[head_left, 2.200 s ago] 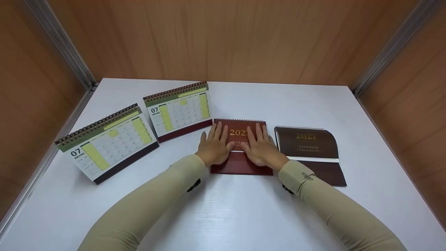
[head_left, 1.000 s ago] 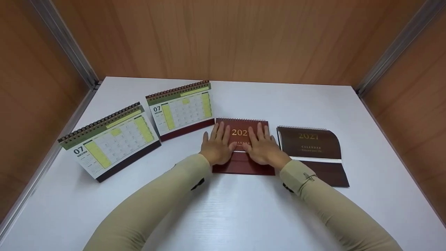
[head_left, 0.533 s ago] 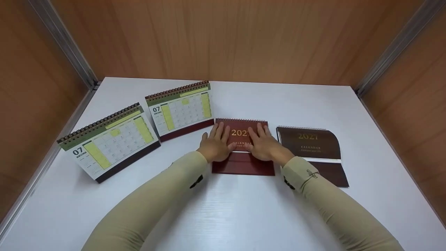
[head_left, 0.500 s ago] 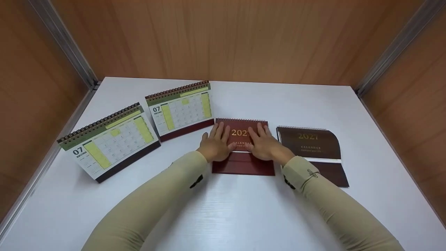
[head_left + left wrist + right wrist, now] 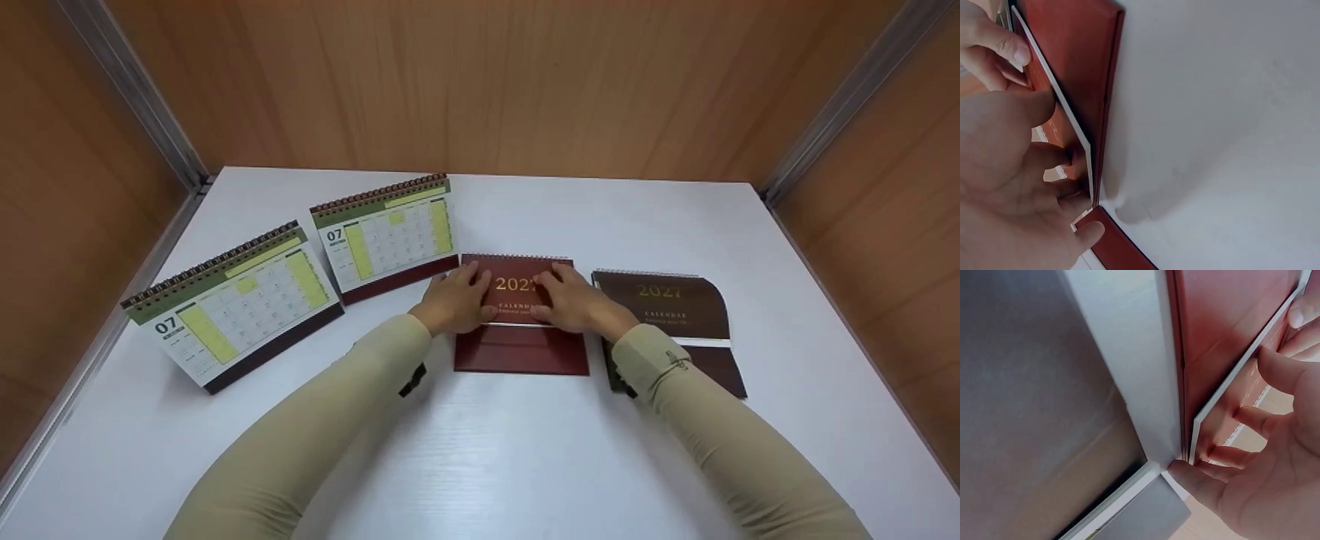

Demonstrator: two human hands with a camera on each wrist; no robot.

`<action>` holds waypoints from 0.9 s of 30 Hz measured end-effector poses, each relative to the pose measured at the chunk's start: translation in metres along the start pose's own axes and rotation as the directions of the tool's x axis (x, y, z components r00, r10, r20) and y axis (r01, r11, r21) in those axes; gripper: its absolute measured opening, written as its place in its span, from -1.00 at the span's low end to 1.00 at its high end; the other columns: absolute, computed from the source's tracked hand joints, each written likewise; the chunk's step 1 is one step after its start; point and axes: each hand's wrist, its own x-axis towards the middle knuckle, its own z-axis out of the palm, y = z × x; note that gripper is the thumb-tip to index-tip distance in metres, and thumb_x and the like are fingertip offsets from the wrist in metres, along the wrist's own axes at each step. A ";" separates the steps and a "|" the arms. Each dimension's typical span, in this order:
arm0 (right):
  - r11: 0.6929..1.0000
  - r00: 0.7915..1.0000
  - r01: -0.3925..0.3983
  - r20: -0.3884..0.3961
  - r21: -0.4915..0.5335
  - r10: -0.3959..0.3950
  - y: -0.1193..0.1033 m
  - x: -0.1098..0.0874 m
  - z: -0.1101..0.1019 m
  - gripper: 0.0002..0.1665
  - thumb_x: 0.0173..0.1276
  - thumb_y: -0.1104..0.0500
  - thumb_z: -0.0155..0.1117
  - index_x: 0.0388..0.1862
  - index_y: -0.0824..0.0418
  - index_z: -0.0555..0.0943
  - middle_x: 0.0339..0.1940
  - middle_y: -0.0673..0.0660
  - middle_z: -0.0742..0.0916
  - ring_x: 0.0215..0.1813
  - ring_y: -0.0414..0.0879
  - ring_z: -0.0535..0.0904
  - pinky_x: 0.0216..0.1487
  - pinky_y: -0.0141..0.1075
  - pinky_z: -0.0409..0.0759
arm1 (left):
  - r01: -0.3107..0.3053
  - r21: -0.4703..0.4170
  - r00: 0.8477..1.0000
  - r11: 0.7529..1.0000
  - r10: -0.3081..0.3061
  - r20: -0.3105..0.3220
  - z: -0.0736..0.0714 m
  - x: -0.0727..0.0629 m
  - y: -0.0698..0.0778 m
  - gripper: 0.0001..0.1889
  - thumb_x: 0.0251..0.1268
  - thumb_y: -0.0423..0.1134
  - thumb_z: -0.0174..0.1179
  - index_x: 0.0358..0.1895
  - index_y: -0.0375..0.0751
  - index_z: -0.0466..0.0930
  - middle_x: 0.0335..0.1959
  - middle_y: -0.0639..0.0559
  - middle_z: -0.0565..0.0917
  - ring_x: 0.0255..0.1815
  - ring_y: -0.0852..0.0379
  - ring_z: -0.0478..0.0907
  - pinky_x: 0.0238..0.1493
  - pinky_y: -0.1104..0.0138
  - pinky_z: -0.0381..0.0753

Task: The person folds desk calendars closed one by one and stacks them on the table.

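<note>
A dark red 2027 desk calendar (image 5: 521, 351) lies flat at the middle of the white table, its spiral binding at the far side. My left hand (image 5: 452, 301) rests on the left part of its cover, fingers slightly bent. On the cover's right part rests my right hand (image 5: 576, 301), bent in the same way. Both thumbs sit near the lower edge of the page block, gold lettering between them. Each wrist view shows the fingertips against the red cover, the palm (image 5: 994, 163) raised off it. Neither hand grips the calendar.
A brown 2027 calendar (image 5: 684, 304) lies to the right, partly under my right sleeve. Two desk calendars stand upright at the left, a dark-based one (image 5: 251, 304) and a red-based one (image 5: 390, 244), both turned to 07. Wooden panels (image 5: 480, 90) enclose the table's back and sides.
Both hands have drawn slightly back and apart on the red calendar's cover. Their fingers, earlier stretched flat, are now more bent, and more of the lettering shows. The calendars keep their places.
</note>
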 end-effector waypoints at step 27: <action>0.797 0.978 -0.210 0.125 0.567 0.169 0.030 -0.020 -0.060 -0.07 0.66 0.01 0.08 0.70 0.49 -0.06 0.50 0.46 0.44 0.39 0.21 0.57 0.54 0.06 0.43 | -0.046 -0.482 0.982 0.875 -0.049 -0.183 -0.023 -0.007 -0.033 -0.48 0.57 -0.22 0.23 0.47 -0.37 0.46 0.34 -0.29 0.56 0.37 -0.20 0.48 0.40 0.00 0.52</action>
